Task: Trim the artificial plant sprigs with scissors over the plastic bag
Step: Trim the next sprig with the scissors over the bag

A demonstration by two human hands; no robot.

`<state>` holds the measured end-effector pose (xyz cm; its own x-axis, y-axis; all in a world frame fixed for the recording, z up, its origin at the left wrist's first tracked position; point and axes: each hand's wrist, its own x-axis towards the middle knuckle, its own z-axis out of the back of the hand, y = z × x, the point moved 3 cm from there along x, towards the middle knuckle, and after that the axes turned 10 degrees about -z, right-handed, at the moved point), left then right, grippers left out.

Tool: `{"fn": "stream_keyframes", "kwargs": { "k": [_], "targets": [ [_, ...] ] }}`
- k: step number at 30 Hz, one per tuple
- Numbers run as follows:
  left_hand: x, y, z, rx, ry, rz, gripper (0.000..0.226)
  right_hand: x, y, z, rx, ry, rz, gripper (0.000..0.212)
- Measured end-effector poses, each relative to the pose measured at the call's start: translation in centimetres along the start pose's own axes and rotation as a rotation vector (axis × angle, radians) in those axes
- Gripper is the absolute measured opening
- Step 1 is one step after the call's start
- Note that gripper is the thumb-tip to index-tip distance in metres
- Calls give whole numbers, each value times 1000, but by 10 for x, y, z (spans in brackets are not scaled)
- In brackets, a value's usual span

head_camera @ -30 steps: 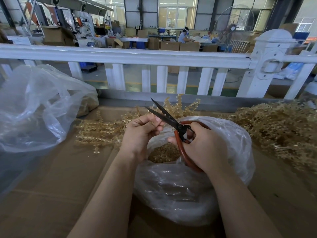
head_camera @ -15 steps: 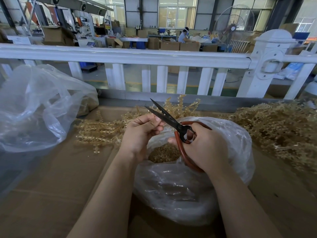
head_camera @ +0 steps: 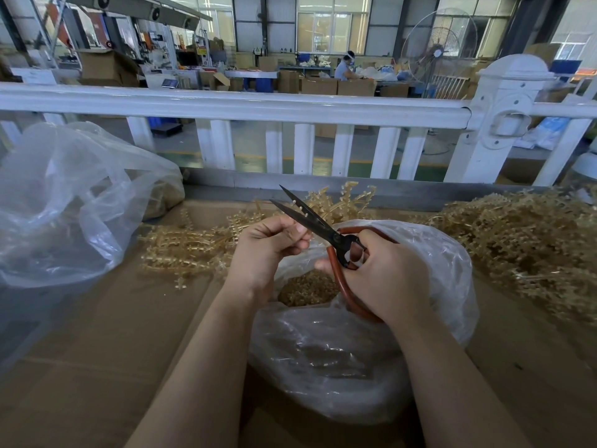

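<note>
Blades apart, cut coming up. The right hand (head_camera: pixel 384 273) grips the red loop handles of the scissors (head_camera: pixel 318 226), with the dark blades spread in a narrow V pointing to eleven o'clock. The left hand (head_camera: pixel 271 250) is curled, fingertips pinching something small right at the lower blade; a pale stub shows between thumb and finger, most likely a sprig, though it is too small to be sure.

Directly beneath both hands sits the bag (head_camera: pixel 355 350), its mouth open at six o'clock from the blades, brown trimmings (head_camera: pixel 305 287) already heaped inside. Good position: whatever drops should land there.

To do this well, I'd say feed the stem deep toward the pivot, where the scissors bite hardest, not out at the tips. Keep the left fingertips behind the cut line, since they sit very close to the edge. One firm squeeze, and hold it all over the opening.

More sprigs wait on the table: a spread (head_camera: pixel 193 247) at nine o'clock and a big pile (head_camera: pixel 533 247) at three.
</note>
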<state>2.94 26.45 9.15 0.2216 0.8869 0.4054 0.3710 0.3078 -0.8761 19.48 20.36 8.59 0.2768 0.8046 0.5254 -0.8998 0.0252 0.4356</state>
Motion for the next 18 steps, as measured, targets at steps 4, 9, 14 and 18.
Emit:
{"fn": "stream_keyframes", "kwargs": {
  "k": [4, 9, 14, 18],
  "targets": [
    [0, 0, 0, -21, 12, 1, 20, 0, -1, -2, 23, -5, -2, 71],
    [0, 1, 0, -34, 22, -3, 16, 1, -2, -2, 32, 4, -8, 73],
    [4, 1, 5, -121, -57, -36, 15, 2, -4, -2, 19, 39, -44, 76],
    [4, 2, 8, -123, -78, -53, 8, 2, -4, -1, 12, 43, -53, 79]
  ]
}}
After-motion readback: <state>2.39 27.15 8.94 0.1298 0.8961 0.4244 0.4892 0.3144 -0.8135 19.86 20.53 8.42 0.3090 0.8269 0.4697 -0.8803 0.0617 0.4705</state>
